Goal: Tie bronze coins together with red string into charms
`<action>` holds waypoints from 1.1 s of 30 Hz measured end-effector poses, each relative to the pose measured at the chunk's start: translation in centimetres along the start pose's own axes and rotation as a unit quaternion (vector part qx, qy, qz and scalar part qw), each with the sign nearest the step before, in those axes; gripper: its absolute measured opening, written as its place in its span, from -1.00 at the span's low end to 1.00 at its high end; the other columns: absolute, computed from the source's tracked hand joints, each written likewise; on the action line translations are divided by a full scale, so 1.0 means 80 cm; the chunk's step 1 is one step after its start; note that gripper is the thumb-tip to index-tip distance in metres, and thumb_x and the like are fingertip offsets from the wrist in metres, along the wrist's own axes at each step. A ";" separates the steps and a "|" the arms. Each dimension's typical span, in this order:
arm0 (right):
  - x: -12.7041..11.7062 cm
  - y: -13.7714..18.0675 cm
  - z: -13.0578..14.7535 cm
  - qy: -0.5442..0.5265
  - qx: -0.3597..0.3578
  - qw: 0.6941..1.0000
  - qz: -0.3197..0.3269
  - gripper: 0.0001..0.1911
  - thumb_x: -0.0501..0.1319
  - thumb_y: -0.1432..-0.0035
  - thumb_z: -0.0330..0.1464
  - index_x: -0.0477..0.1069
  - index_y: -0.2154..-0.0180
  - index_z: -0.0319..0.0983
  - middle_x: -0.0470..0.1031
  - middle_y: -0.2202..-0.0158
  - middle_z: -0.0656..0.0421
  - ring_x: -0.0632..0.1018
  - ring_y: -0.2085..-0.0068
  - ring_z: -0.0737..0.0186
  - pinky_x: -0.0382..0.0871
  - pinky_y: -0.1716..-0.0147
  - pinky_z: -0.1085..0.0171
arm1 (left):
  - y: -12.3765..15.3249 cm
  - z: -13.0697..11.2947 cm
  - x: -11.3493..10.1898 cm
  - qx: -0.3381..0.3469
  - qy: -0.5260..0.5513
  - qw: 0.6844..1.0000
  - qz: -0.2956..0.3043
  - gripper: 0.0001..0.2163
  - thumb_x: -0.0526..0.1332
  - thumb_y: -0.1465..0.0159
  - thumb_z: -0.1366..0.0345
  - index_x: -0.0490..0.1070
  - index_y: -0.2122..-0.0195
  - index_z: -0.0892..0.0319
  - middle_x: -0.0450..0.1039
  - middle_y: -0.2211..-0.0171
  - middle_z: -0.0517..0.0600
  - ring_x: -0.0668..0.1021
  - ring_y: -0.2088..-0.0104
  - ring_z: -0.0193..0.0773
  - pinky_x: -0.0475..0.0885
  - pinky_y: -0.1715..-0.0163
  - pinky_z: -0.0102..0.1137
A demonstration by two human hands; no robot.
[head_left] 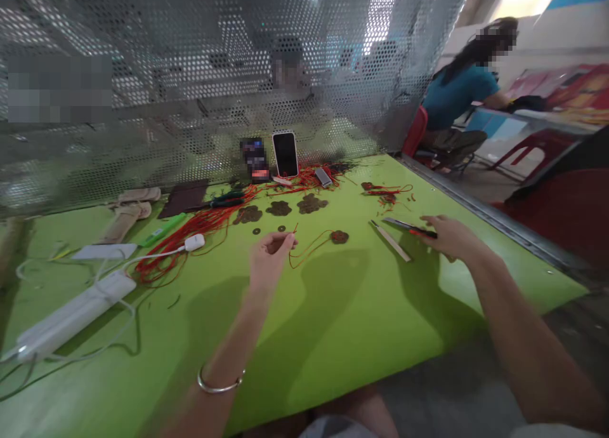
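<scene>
Two hands, left [270, 254] and right [447, 238]; three piles of discs [278, 208]; two loose discs [256, 231]; one red-bound cluster [339, 237] between the hands; one pair of scissors [400, 225]; one pale-handled tool [392, 242]; one power strip [76, 314]; one bracelet [219, 388]

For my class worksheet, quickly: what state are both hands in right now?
Left hand: closed, pinching a red cord.
Right hand: at the black-handled tool; whether open or gripping cannot be told.

"From where does the head camera look?"
"From the wearer's head, forward and down; the flat lime-green desk [333, 336] lies close below; the grey perforated metal screen [204, 76] stands farther off."
</scene>
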State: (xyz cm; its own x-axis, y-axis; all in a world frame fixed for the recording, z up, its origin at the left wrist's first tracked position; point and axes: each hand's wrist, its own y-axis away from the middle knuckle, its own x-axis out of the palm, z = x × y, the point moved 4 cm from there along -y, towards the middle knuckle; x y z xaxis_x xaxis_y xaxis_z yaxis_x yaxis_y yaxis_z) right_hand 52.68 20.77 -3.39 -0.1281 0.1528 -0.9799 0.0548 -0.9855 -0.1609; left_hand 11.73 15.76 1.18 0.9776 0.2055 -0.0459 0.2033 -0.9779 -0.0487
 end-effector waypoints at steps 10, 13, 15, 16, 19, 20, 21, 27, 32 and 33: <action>-0.037 0.009 0.140 -0.233 -0.017 0.972 -0.017 -0.71 -0.03 -0.15 -0.30 0.28 0.11 -0.25 0.45 0.37 0.08 0.45 0.44 0.19 0.32 0.46 0.25 | 0.008 0.004 0.012 -0.027 0.045 0.998 0.022 -0.86 0.32 -0.08 0.23 0.48 0.39 0.17 0.53 0.44 -0.02 0.55 0.40 -0.34 0.47 0.22 -0.34; -0.038 0.005 0.232 -0.333 -0.116 0.932 0.089 -0.65 -0.06 -0.23 -0.25 0.21 -0.01 -0.19 0.38 0.50 0.23 0.39 0.53 0.27 0.24 0.56 0.32 | 0.010 0.006 0.013 -0.027 0.058 0.998 0.023 -0.86 0.31 -0.08 0.23 0.47 0.38 0.16 0.54 0.42 -0.01 0.56 0.35 -0.32 0.46 0.17 -0.33; -0.036 0.003 0.276 -0.328 -0.168 0.921 0.130 -0.58 -0.06 -0.26 -0.17 0.13 -0.11 -0.14 0.34 0.54 0.27 0.39 0.54 0.28 0.21 0.55 0.33 | 0.010 0.007 0.013 -0.027 0.075 0.996 0.027 -0.86 0.31 -0.08 0.24 0.46 0.38 0.17 0.55 0.37 0.01 0.57 0.30 -0.30 0.44 0.14 -0.32; -0.035 0.002 0.292 -0.331 -0.189 0.914 0.141 -0.57 -0.07 -0.26 -0.15 0.14 -0.12 -0.12 0.32 0.56 0.29 0.38 0.55 0.28 0.19 0.56 0.34 | 0.010 0.009 0.013 -0.031 0.085 0.995 0.028 -0.87 0.31 -0.08 0.24 0.45 0.39 0.17 0.55 0.34 0.01 0.57 0.27 -0.29 0.44 0.13 -0.31; -0.029 -0.001 0.316 -0.343 -0.213 0.902 0.154 -0.63 -0.09 -0.28 -0.19 0.20 -0.06 -0.15 0.28 0.60 0.31 0.34 0.57 0.30 0.15 0.56 0.35 | 0.009 0.013 0.014 -0.056 0.116 0.991 0.032 -0.88 0.31 -0.07 0.27 0.42 0.44 0.18 0.54 0.28 0.01 0.56 0.23 -0.28 0.43 0.12 -0.32; -0.028 -0.001 0.319 -0.345 -0.213 0.902 0.149 -0.66 -0.08 -0.28 -0.23 0.22 -0.02 -0.17 0.29 0.59 0.31 0.34 0.56 0.31 0.14 0.54 0.36 | 0.010 0.014 0.014 -0.065 0.125 0.990 0.032 -0.88 0.31 -0.07 0.29 0.41 0.45 0.19 0.54 0.28 0.01 0.56 0.24 -0.29 0.42 0.11 -0.32; -0.026 -0.001 0.321 -0.344 -0.211 0.904 0.143 -0.69 -0.08 -0.27 -0.26 0.24 0.02 -0.18 0.31 0.57 0.29 0.35 0.54 0.31 0.14 0.53 0.35 | 0.010 0.015 0.014 -0.073 0.130 0.988 0.030 -0.88 0.31 -0.07 0.30 0.40 0.46 0.19 0.54 0.28 0.01 0.55 0.25 -0.31 0.42 0.10 -0.32; -0.022 0.003 0.323 -0.306 -0.191 0.923 0.135 -0.73 -0.08 -0.27 -0.18 0.26 0.23 -0.21 0.39 0.44 0.19 0.39 0.43 0.27 0.13 0.45 0.34 | 0.016 0.017 0.021 -0.073 0.141 0.987 0.036 -0.86 0.31 -0.07 0.26 0.41 0.46 0.22 0.53 0.20 0.04 0.54 0.28 -0.32 0.41 0.11 -0.29; -0.027 0.006 0.324 -0.323 -0.176 0.921 0.128 -0.54 -0.15 -0.28 -0.03 0.28 0.35 -0.22 0.36 0.49 0.21 0.38 0.45 0.29 0.07 0.47 0.34 | 0.019 0.016 0.026 -0.070 0.136 0.988 0.035 -0.88 0.30 -0.08 0.28 0.44 0.46 0.22 0.54 0.25 0.04 0.53 0.28 -0.33 0.41 0.13 -0.33; -0.028 0.007 0.324 -0.330 -0.175 0.919 0.128 -0.52 -0.16 -0.28 -0.02 0.30 0.36 -0.22 0.36 0.49 0.21 0.37 0.45 0.29 0.07 0.47 0.34 | 0.020 0.015 0.027 -0.070 0.134 0.988 0.039 -0.88 0.30 -0.08 0.28 0.44 0.45 0.22 0.54 0.27 0.03 0.53 0.29 -0.33 0.41 0.15 -0.34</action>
State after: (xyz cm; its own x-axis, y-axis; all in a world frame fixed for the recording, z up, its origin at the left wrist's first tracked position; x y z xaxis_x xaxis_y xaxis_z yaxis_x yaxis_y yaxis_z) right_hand 27.32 17.96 1.75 -0.6327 -0.2723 -0.7249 0.4675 -0.8806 -0.0773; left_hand 14.09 14.73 -0.23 0.9661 0.1298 0.2233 0.1139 -0.9900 0.0829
